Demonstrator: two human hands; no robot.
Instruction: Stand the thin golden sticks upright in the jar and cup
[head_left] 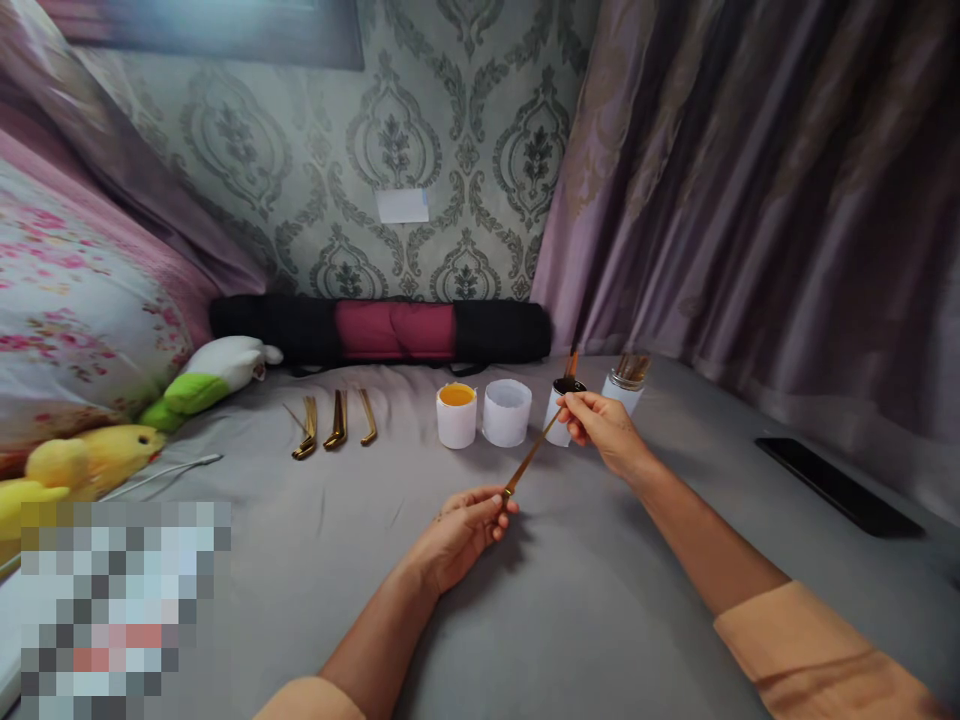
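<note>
A slim gold-coloured utensil (532,455) slants between my two hands above the grey sheet; its exact kind is unclear. My left hand (469,535) pinches the lower, wider end, with the tip partly hidden by the fingers. At the thin upper end, my right hand (600,425) grips with thumb and fingertips. Just behind that hand stands a white container with a dark top (556,408), partly covered, with orange-brown sticks rising from it. Beside it are a plain white cup (507,425) and a white cup with an orange inside (456,425).
A white jar of thin brownish sticks (622,390) stands at the right. Three groups of gold utensils lie left: one (306,430), another (337,420), a third (367,418). A black phone-like slab (836,485) lies right; plush toys (97,460) and a cable sit left.
</note>
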